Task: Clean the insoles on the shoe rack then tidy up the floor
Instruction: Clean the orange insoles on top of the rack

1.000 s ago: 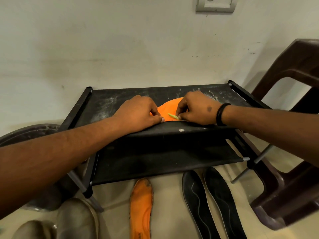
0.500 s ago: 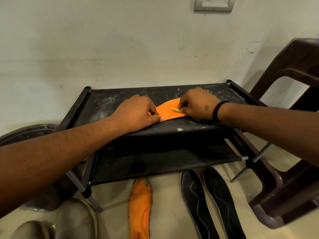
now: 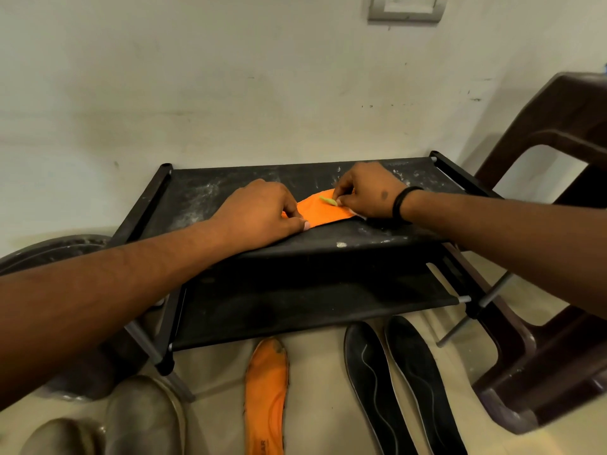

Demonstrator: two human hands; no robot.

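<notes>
An orange insole (image 3: 320, 212) lies on the dusty top shelf of the black shoe rack (image 3: 197, 195). My left hand (image 3: 259, 213) holds its left end down, fingers curled over the edge. My right hand (image 3: 368, 190) pinches a small green tool (image 3: 328, 201) whose tip touches the insole's far part; most of the tool is hidden in my fingers. On the floor in front of the rack lie a second orange insole (image 3: 266, 392) and two black insoles (image 3: 371, 385) (image 3: 423, 382).
A dark brown plastic chair (image 3: 542, 257) stands close at the right of the rack. Two grey shoe toes (image 3: 144, 418) sit at the bottom left, with a round dark basin (image 3: 49, 254) behind my left arm. The wall is directly behind.
My right hand has slid the green tool away from me, toward the wall, across the insole. My left hand stays in place on the insole.
</notes>
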